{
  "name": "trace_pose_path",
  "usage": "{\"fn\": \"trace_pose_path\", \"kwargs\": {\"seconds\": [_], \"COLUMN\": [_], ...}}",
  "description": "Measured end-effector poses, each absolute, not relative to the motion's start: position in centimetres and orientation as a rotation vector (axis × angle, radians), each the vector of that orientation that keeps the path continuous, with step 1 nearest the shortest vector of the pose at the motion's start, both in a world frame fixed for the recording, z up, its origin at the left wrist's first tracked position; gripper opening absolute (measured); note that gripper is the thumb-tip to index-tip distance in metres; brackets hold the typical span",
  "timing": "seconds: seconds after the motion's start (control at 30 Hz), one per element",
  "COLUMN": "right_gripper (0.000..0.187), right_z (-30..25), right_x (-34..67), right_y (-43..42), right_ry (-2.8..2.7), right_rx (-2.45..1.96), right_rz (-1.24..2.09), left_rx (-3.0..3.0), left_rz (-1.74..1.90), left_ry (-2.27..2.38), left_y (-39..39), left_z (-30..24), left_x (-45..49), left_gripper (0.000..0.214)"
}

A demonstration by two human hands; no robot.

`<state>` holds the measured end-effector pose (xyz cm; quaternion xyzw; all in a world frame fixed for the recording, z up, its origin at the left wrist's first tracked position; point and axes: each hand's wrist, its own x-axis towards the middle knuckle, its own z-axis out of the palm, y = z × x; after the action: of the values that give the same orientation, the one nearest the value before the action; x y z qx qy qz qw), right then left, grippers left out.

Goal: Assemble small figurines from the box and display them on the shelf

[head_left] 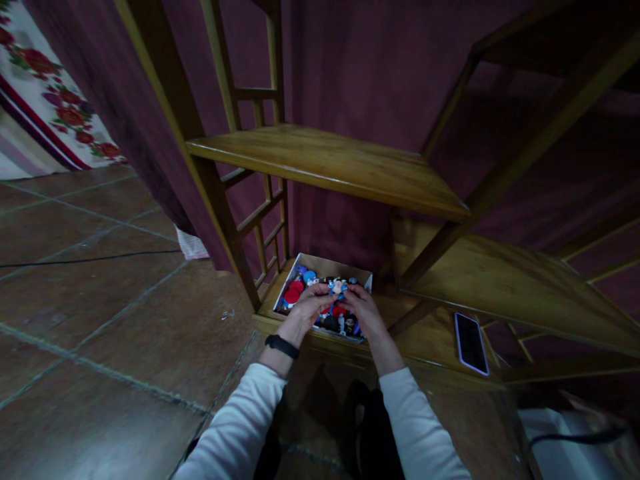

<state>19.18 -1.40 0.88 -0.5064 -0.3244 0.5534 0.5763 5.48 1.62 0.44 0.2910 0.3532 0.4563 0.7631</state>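
Note:
Both my hands are over a white cardboard box on the bottom board of the wooden shelf. Between the fingertips of my left hand and my right hand is a small blue and white figurine with a pale middle; its finer details are too small to make out. Fingers of both hands are closed on its sides. Several small colourful figures fill the box, among them a red piece and a blue round piece. My hands hide the middle of the box.
A wooden shelf board juts out above the box. Slanted wooden posts stand on either side. A phone in a light purple case lies to the right on the bottom board. A dark cable crosses the tiled floor at left.

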Motion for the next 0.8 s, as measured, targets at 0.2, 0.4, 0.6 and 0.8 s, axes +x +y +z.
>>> {"fn": "trace_pose_path", "kwargs": {"seconds": [0.2, 0.4, 0.6, 0.8], "right_gripper": [0.033, 0.033, 0.034, 0.033], "right_z": [1.09, 0.95, 0.75, 0.66], "right_x": [19.05, 19.01, 19.24, 19.22], "right_y": [-1.43, -1.38, -1.16, -1.14], "right_ry": [-0.750, -0.733, -0.707, -0.719], "right_rx": [-1.194, -1.196, -1.208, -1.216], "right_rz": [1.305, 1.309, 1.292, 1.267], "left_rx": [0.692, 0.757, 0.710, 0.666], "left_rz": [1.045, 1.109, 1.077, 1.074], "left_ry": [0.822, 0.887, 0.878, 0.857], "left_y": [1.42, 1.58, 1.38, 1.37], "left_z": [0.66, 0.50, 0.89, 0.87], "left_x": [5.81, 5.96, 5.89, 5.81], "left_gripper": [0.040, 0.041, 0.037, 0.035]}}
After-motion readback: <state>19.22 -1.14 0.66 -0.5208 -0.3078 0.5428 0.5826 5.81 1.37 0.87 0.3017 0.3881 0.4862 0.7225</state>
